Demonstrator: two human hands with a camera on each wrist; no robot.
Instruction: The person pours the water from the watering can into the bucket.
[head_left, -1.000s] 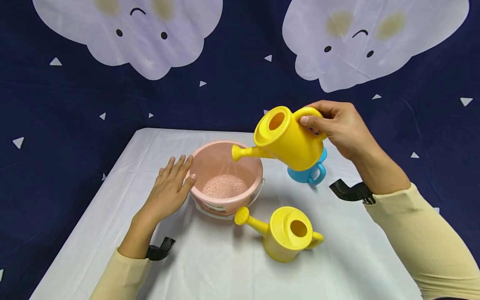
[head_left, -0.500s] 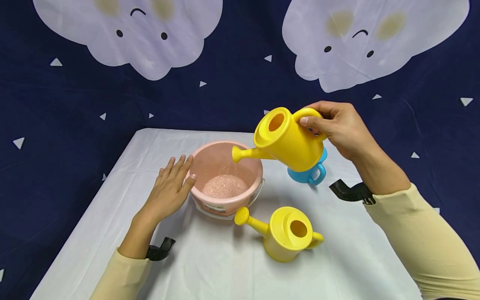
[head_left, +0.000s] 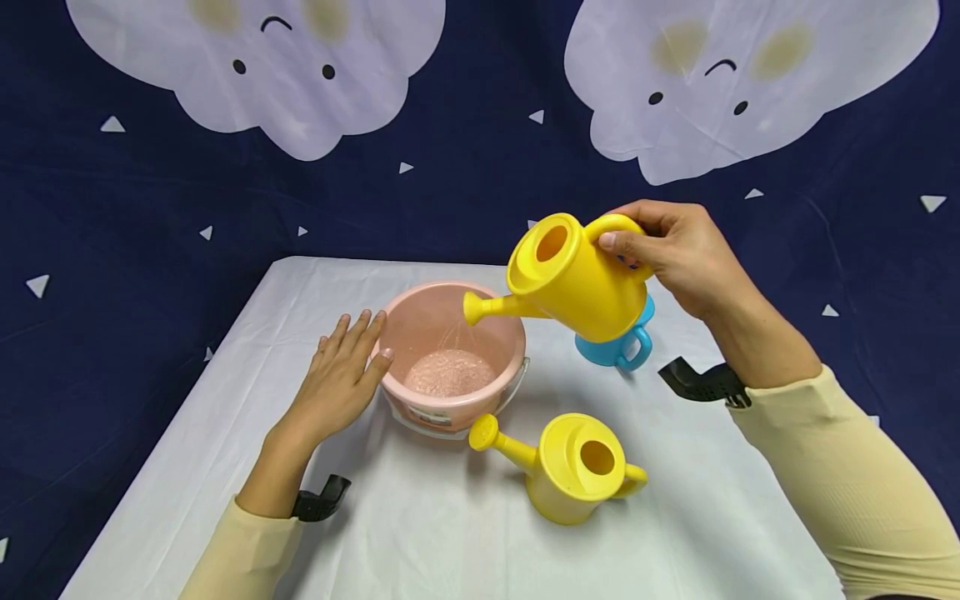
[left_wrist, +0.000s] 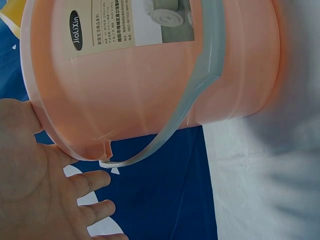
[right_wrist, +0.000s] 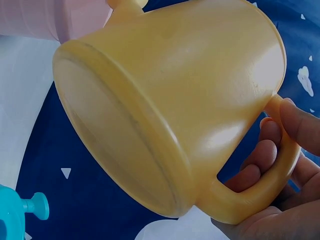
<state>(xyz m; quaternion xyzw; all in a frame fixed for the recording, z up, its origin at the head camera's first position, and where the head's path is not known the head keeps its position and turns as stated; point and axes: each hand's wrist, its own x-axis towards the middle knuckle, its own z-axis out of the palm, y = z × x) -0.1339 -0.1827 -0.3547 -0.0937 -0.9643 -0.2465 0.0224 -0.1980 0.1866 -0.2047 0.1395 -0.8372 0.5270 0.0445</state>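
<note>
My right hand [head_left: 678, 254] grips the handle of a yellow watering can [head_left: 581, 283], its fingers curled through the loop in the right wrist view. The can is held up in the air, tipped left, and thin streams of water fall from its spout [head_left: 480, 307] into a pink bucket [head_left: 450, 401]. Bubbly water [head_left: 450, 372] covers the bucket's bottom. At the bucket's left rim lies my left hand [head_left: 337, 379], fingers extended and thumb at the edge. The left wrist view shows the hand [left_wrist: 45, 185] against the rim, beside the pale bucket handle [left_wrist: 200, 85].
A second yellow watering can [head_left: 573, 471] stands on the white-covered table [head_left: 420, 533] in front, its spout pointing toward the bucket. Behind the raised can is a blue watering can [head_left: 611, 346], partly hidden. A dark blue cloth [head_left: 480, 208] with clouds hangs behind the table.
Water keeps running from the raised can into the bucket. Both hands and the cans stay almost exactly where they were.
</note>
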